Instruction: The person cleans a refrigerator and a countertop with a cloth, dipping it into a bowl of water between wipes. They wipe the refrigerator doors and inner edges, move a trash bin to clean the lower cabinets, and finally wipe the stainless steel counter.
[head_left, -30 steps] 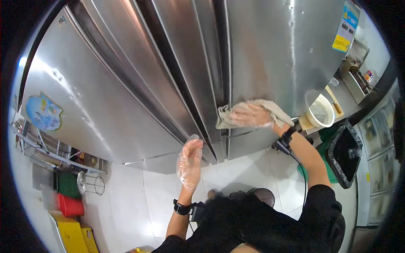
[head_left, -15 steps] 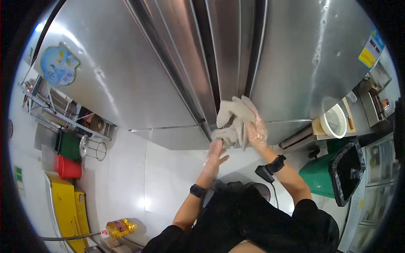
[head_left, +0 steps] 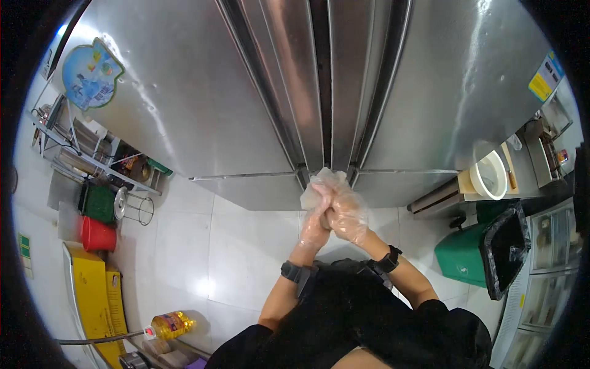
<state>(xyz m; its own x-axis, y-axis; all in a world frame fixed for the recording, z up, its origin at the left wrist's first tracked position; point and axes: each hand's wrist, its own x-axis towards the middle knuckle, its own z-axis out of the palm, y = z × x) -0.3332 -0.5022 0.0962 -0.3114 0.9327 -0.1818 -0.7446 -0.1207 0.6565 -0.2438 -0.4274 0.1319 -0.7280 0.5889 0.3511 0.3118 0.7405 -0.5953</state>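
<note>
In the head view, both my hands are brought together low in front of the steel refrigerator [head_left: 203,92], near the bottom of its two door handles. Clear plastic gloves cover them. My left hand [head_left: 316,222] is closed, its fingers pressed into a bunched pale grey-white cloth [head_left: 332,178]. From the other side, my right hand [head_left: 350,216] is wrapped around the same cloth, touching my left hand. The cloth's upper edge shows above the fingers; most of the rest is hidden by my hands.
At the right stand a green bin [head_left: 458,258] with a black liner and a white basin [head_left: 491,175] on a counter. At the left are a metal rack [head_left: 101,157], a red bucket [head_left: 98,235] and a yellow box [head_left: 92,301]. An oil bottle [head_left: 172,326] stands lower left.
The cloth was spread loose and hanging with my hands apart; now it is squeezed into a bundle between both hands. My view has shifted slightly.
</note>
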